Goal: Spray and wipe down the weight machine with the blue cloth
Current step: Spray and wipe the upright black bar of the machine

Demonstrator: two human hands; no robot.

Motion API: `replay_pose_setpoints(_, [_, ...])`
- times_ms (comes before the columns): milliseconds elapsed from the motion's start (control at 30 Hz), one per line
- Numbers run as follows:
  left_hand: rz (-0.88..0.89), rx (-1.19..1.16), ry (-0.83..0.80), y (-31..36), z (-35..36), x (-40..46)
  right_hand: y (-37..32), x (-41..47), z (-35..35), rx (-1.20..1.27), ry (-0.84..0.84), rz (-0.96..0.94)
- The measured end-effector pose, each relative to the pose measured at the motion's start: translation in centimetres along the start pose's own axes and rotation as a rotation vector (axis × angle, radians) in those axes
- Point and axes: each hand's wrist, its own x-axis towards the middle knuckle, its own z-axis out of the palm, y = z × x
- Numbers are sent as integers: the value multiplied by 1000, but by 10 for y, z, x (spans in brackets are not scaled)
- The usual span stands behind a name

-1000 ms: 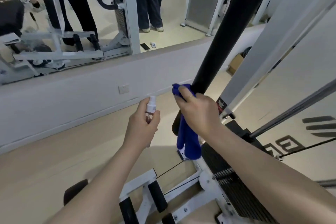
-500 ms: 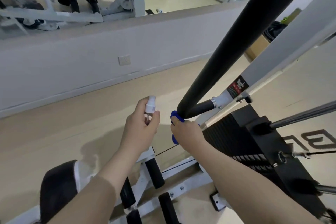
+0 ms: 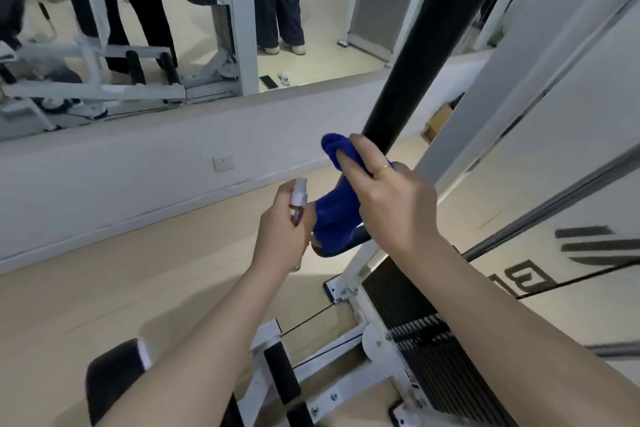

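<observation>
cloth: your right hand point(image 3: 388, 198) grips blue cloth point(image 3: 337, 215) around black bar point(image 3: 415, 62), frame centre
spray: your left hand point(image 3: 282, 236) holds spray bottle point(image 3: 298, 198), just left of cloth

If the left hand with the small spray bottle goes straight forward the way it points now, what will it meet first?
Probably the blue cloth: it hangs just ahead of the left hand and its spray bottle, wrapped over the black padded bar under the right hand. Depth is unclear from this one view.

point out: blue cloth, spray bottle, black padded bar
blue cloth point(image 3: 334, 224): head view, hanging lower fold.
spray bottle point(image 3: 299, 196): head view, white nozzle above the fingers.
black padded bar point(image 3: 426, 48): head view, mid-shaft above the cloth.
</observation>
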Motion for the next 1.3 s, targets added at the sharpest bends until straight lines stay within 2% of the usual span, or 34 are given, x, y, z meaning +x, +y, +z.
replay_pose_setpoints(67, [59, 25, 17, 8, 3, -2, -11, -14, 19, 13, -171, -100])
replay_pose_setpoints(133, [119, 31, 21, 17, 1, -6, -24, -27, 34, -86, -485, -236])
replay_pose_setpoints(167, [165, 48, 28, 24, -2, -6, -25, -24, 34, -117, -577, -217])
replay_pose_setpoints(200, [212, 69, 48, 30, -6, -6, -22, -17, 29, -65, -592, -153])
replay_pose_setpoints(267, [290, 104, 103, 38, -10, 0, -14, 7, 14, 32, -361, -53])
replay_pose_setpoints(333, [320, 67, 131, 52, -14, 0, -4, 31, -18, -144, -137, -87])
replay_pose_setpoints(400, [356, 0, 141, 64, -15, -2, 6, 40, -38, -175, -8, -45])
replay_pose_setpoints(467, [401, 10, 130, 68, -14, -3, 7, 37, -47, -46, 64, 25])
replay_pose_setpoints(533, [438, 54, 101, 69, -12, -3, -1, 23, -43, 62, -24, 47])
replay_pose_setpoints(600, [441, 69, 64, 72, -11, -4, -3, 11, -31, -15, -279, -26])
replay_pose_setpoints(667, [459, 65, 45, 80, -9, -4, 9, 19, -43, -103, -246, -95])
replay_pose_setpoints(700, [475, 54, 43, 86, -9, -3, 14, 31, -61, -104, -189, -78])
replay_pose_setpoints(800, [534, 15, 33, 114, -5, 0, 35, 58, -97, -26, 210, -44])
replay_pose_setpoints(833, [563, 10, 25, 123, -4, 1, 40, 65, -108, 5, 284, -26])
replay_pose_setpoints(933, [752, 79, 34, 170, -2, 4, 61, 85, -135, 201, 482, 139])
replay_pose_setpoints(1033, [826, 183, 89, 203, -3, 7, 75, 95, -145, 422, 742, 356])
replay_pose_setpoints(1100, [888, 304, 158, 221, -2, 5, 88, 99, -152, 674, 788, 545])
replay_pose_setpoints(1167, [929, 418, 225, 227, -4, 5, 93, 102, -153, 804, 764, 639])
replay_pose_setpoints(1300, [925, 419, 298, 242, -7, 13, 93, 95, -150, 809, 687, 558])
